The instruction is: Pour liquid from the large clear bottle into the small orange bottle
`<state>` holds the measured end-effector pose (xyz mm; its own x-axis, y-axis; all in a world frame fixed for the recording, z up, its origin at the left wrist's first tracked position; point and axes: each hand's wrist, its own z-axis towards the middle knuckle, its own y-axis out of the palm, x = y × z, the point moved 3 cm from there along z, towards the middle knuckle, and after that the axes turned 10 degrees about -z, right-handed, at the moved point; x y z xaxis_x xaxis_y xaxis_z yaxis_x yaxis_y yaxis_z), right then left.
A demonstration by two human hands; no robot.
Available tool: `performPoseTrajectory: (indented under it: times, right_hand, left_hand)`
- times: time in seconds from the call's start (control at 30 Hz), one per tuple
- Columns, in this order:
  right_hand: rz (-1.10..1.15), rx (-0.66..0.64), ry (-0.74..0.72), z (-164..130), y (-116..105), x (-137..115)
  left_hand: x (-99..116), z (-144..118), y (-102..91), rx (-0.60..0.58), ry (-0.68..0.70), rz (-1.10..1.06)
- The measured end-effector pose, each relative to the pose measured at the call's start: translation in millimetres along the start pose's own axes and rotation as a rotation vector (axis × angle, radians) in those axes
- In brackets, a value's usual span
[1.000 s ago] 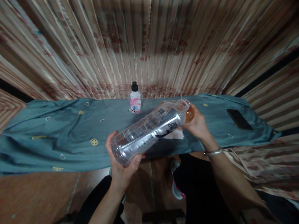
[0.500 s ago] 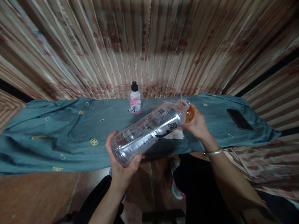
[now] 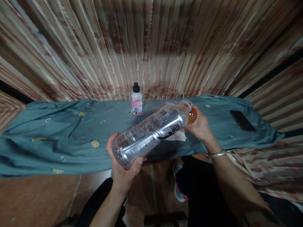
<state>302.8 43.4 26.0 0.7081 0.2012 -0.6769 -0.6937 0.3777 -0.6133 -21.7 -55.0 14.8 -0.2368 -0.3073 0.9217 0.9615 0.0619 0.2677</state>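
A large clear plastic bottle (image 3: pixel 149 132) with a silver label lies nearly level in the air, tilted with its neck up to the right. My left hand (image 3: pixel 123 168) grips its base. My right hand (image 3: pixel 200 126) is closed around the neck end, where an orange cap or cup (image 3: pixel 192 116) shows against my fingers. A white tissue (image 3: pixel 177 136) lies on the cloth right under the bottle's neck.
A teal cloth (image 3: pixel 71 132) covers a low table along a striped curtain. A small bottle with a black cap and pink label (image 3: pixel 137 100) stands at the back. A dark phone (image 3: pixel 242 121) lies at the right. My knees are below the table edge.
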Motion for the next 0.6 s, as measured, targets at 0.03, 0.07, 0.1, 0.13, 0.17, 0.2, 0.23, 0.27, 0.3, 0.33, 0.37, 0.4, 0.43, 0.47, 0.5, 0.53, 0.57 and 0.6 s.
performPoseTrajectory:
  times: [0.03, 0.07, 0.1, 0.13, 0.17, 0.2, 0.23, 0.27, 0.3, 0.33, 0.37, 0.4, 0.43, 0.47, 0.5, 0.53, 0.57, 0.6]
  right_hand:
    - [-0.004, 0.001, -0.002, -0.1, -0.1, -0.3]
    - [-0.009, 0.001, -0.002, -0.2, -0.2, -0.3]
    - [-0.014, 0.001, -0.001, -0.2, -0.2, -0.2]
    - [-0.017, 0.003, 0.0, -0.3, -0.2, 0.1]
    - [-0.016, 0.004, 0.0, -0.2, 0.0, 0.5]
    - [-0.01, 0.0, -0.002, -0.2, 0.3, 1.1]
    - [-0.001, -0.005, -0.003, -0.1, 0.7, 1.7]
    - [0.008, -0.01, -0.004, 0.0, 1.2, 2.4]
    - [0.015, -0.014, -0.005, 0.2, 1.6, 2.9]
    - [0.02, -0.014, -0.006, 0.3, 1.8, 3.3]
    - [0.02, -0.011, -0.007, 0.4, 1.8, 3.5]
    - [0.015, -0.006, -0.007, 0.5, 1.7, 3.3]
    - [0.008, -0.002, -0.006, 0.5, 1.5, 3.0]
    - [0.002, -0.001, -0.005, 0.5, 1.4, 2.5]
    - [-0.004, -0.001, -0.002, 0.4, 1.2, 1.9]
    - [-0.011, -0.001, -0.001, 0.4, 0.9, 1.3]
    - [-0.019, 0.0, 0.0, 0.4, 0.6, 0.7]
    - [-0.025, 0.002, 0.0, 0.4, 0.3, 0.2]
  left_hand:
    - [0.7, 0.0, 0.9, 0.003, 0.005, 0.001]
    - [1.3, 0.0, 1.8, 0.007, 0.013, -0.001]
    - [1.9, 0.0, 2.5, 0.017, 0.021, -0.004]
    - [2.3, 0.0, 3.0, 0.026, 0.022, -0.006]
    - [2.7, 0.1, 3.4, 0.033, 0.023, -0.006]
    - [2.9, 0.3, 3.8, 0.034, 0.021, -0.003]
    - [3.3, 0.5, 3.8, 0.039, 0.021, 0.001]
    - [3.6, 0.8, 3.8, 0.041, 0.022, 0.005]
    - [3.9, 1.1, 4.0, 0.039, 0.021, 0.009]
    - [4.2, 1.3, 4.1, 0.038, 0.024, 0.012]
    - [4.6, 1.6, 4.5, 0.036, 0.029, 0.014]
    - [4.8, 1.8, 5.1, 0.027, 0.03, 0.017]
    - [5.0, 2.0, 5.9, 0.02, 0.032, 0.019]
    - [5.2, 2.2, 6.7, 0.016, 0.036, 0.017]
    - [5.6, 2.3, 7.1, 0.022, 0.043, 0.011]
    - [6.0, 2.4, 7.2, 0.034, 0.052, 0.0]
    - [6.5, 2.6, 7.1, 0.047, 0.059, -0.006]
    - [6.8, 2.7, 7.0, 0.052, 0.061, -0.004]
